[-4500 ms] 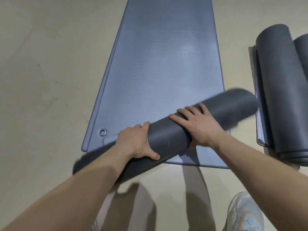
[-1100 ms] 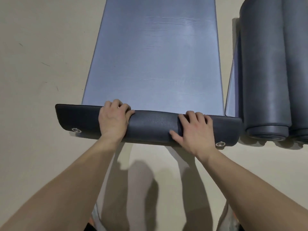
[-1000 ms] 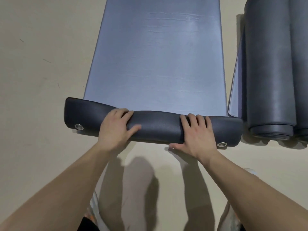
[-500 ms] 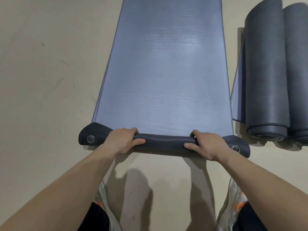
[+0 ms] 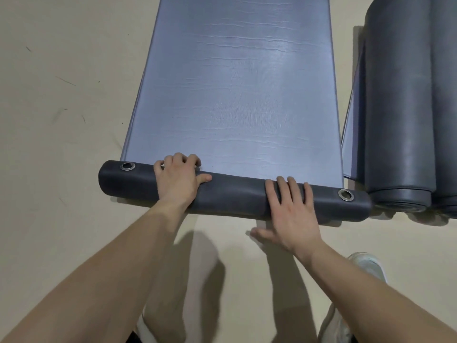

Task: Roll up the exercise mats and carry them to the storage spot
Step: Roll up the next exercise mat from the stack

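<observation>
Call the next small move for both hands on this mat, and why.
Probably push the roll forward a turn with both hands. It is only a thin roll at the near end, and most of the mat lies flat ahead. The left hand curls over its top and the right hand presses flat on it.

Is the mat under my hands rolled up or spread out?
Mostly spread: the mat is rolled only at its near end, under the left hand and right hand.

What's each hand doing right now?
Left hand: fingers curled over the dark grey foam mat roll, gripping it.
Right hand: open, flat fingers pressing the roll.
</observation>
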`<state>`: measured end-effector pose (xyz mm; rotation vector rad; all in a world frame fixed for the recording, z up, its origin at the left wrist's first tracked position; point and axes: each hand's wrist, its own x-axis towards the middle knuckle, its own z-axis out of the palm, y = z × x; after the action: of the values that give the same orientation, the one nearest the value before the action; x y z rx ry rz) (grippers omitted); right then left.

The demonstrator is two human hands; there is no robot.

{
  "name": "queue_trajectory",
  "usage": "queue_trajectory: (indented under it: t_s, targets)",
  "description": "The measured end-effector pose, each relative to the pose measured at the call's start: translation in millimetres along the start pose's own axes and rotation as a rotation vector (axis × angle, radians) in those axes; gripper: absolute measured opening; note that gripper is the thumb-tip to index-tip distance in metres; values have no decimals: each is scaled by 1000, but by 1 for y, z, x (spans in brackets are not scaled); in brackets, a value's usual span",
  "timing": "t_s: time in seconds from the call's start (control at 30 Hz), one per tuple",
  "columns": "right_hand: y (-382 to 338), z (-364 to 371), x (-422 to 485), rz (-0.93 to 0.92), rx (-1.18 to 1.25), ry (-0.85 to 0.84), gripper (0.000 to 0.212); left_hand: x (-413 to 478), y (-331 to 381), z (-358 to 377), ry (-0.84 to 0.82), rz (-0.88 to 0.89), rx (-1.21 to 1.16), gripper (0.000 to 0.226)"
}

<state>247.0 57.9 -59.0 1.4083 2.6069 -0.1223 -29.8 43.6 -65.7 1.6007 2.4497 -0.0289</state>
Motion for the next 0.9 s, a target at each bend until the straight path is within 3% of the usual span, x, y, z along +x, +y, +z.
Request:
queue_trajectory:
  t_s: [0.07,0.13,0.23,0.27,0.4,0.47,0.63,0.77,0.83,0.9]
  targets:
    - [7,4,11,-4,-35,-92,121,-10,4,1,144,78,-19,38]
    - [14,0,33,-36,-9,-173,118,-30,0,8,194,223,-22,53]
    - [24,-3,54,-72,70,-271,115,-45,-21,19,-55,377,206,108]
    - [24,-2,54,-63,79,-271,115,-40,-26,20,-100,406,261,115]
    - [16,7,38,-45,-72,-129,113,-11,-22,12,-79,480,203,97]
    - [13,7,39,-47,-90,-104,102,-4,-18,2,-133,476,167,91]
    - [15,-20,45,-68,56,-346,87,-15,-12,-27,-361,433,146,85]
    - [30,-42,51,-93,292,-540,88,-59,-16,-21,-147,397,195,88]
    - [30,-44,51,-93,270,-517,91,-56,-17,-25,-210,337,96,88]
    - [21,-36,34,-82,115,-352,93,-42,-15,-37,-316,277,48,83]
